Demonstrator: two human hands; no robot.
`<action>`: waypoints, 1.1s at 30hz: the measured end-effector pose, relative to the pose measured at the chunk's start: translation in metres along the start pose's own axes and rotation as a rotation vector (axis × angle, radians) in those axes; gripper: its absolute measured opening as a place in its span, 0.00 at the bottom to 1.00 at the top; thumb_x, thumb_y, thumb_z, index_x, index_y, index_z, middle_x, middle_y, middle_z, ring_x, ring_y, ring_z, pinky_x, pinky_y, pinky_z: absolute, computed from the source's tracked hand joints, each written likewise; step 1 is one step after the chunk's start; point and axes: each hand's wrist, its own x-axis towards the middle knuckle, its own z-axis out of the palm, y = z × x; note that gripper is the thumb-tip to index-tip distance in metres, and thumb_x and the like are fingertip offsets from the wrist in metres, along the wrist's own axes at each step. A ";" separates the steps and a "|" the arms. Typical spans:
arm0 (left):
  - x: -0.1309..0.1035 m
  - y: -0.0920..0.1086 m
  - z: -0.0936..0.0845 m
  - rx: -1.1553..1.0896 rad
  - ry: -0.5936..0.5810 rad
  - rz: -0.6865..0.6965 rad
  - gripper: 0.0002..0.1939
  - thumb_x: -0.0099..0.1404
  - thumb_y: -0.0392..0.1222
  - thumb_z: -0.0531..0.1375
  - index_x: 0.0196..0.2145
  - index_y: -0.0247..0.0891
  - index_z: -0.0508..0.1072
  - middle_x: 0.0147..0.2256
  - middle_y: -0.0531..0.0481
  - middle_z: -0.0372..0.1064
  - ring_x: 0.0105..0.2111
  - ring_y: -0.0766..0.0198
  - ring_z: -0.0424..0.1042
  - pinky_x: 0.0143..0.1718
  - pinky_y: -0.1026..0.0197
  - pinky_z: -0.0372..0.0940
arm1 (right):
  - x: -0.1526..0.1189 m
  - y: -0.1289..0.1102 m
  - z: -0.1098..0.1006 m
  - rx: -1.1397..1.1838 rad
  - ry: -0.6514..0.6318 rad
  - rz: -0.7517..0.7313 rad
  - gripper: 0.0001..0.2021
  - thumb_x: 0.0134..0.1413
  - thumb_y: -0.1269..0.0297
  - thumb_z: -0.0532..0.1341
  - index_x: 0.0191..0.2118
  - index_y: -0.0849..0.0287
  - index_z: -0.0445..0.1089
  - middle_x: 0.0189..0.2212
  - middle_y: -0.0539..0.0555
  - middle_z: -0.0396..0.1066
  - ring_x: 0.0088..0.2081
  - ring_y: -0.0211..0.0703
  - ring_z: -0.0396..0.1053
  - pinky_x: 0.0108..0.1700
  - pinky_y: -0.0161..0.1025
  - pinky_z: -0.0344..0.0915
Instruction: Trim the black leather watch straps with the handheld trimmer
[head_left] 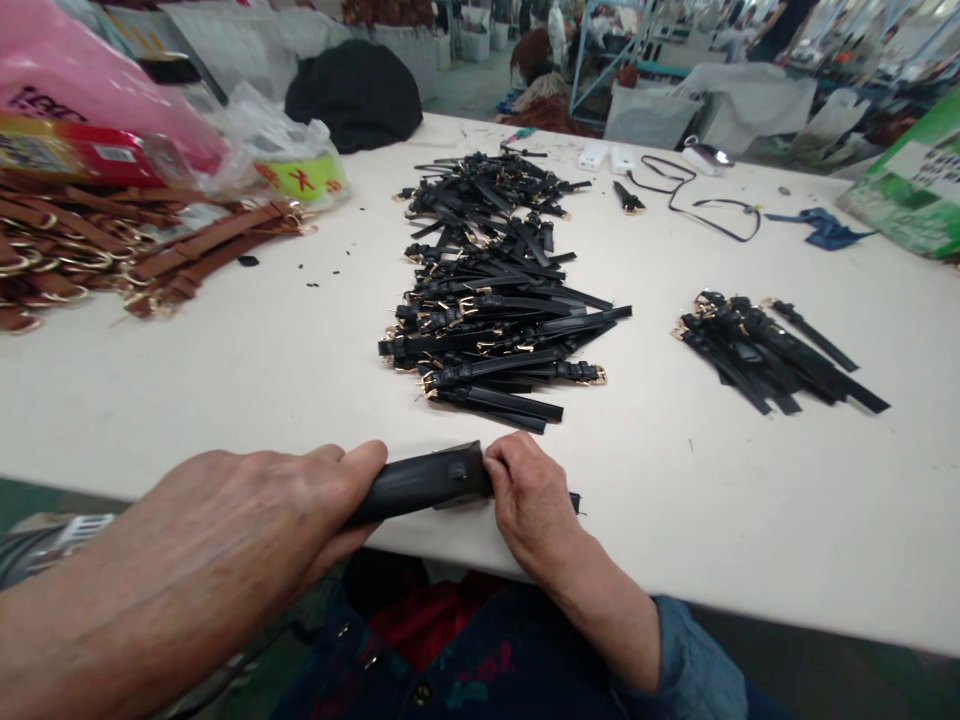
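My left hand (300, 500) is wrapped round a black elongated hand tool (427, 482); its exact kind is unclear. The tool points right, over the table's front edge. At its far end, my right hand (531, 500) has its fingers pinched together. A short black piece, apparently a strap end (575, 502), sticks out beyond the right hand; the rest is hidden by the fingers. Just past both hands lies a long heap of black straps (502, 320) with gold buckles. Off to the right is a smaller pile of black buckled straps (772, 345).
Brown straps (187, 245) with gold rings lie at the left, beside a pink bag (97, 85) and a clear plastic bag (300, 165). A black rounded object (356, 95) stands at the back. A black cord (675, 195), blue cloth (825, 228) and green bag (915, 185) lie at the right.
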 end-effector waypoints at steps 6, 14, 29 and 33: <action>0.005 0.022 -0.017 0.148 -0.120 0.010 0.18 0.68 0.56 0.45 0.41 0.48 0.69 0.38 0.47 0.79 0.33 0.46 0.79 0.29 0.50 0.64 | 0.001 -0.001 0.000 0.075 0.070 0.030 0.07 0.63 0.70 0.51 0.33 0.56 0.62 0.35 0.55 0.67 0.38 0.45 0.66 0.43 0.41 0.63; -0.012 0.013 -0.005 0.050 -0.134 -0.042 0.17 0.67 0.57 0.49 0.45 0.47 0.70 0.35 0.43 0.79 0.34 0.44 0.79 0.32 0.48 0.67 | -0.010 0.000 -0.009 0.075 0.010 -0.010 0.10 0.52 0.74 0.57 0.41 0.58 0.67 0.40 0.57 0.69 0.44 0.47 0.67 0.48 0.44 0.66; 0.005 0.023 -0.017 0.071 -0.099 -0.009 0.15 0.66 0.56 0.50 0.38 0.46 0.70 0.33 0.45 0.78 0.33 0.44 0.78 0.30 0.51 0.62 | -0.015 0.015 -0.017 0.066 -0.068 -0.011 0.12 0.50 0.75 0.66 0.41 0.59 0.75 0.41 0.57 0.72 0.45 0.48 0.70 0.49 0.46 0.70; 0.004 0.021 -0.011 0.074 -0.081 -0.015 0.18 0.68 0.57 0.47 0.41 0.45 0.69 0.31 0.43 0.77 0.33 0.45 0.77 0.30 0.52 0.61 | -0.015 0.017 -0.016 0.058 -0.046 -0.016 0.11 0.50 0.75 0.66 0.41 0.60 0.76 0.40 0.57 0.73 0.44 0.47 0.71 0.49 0.45 0.71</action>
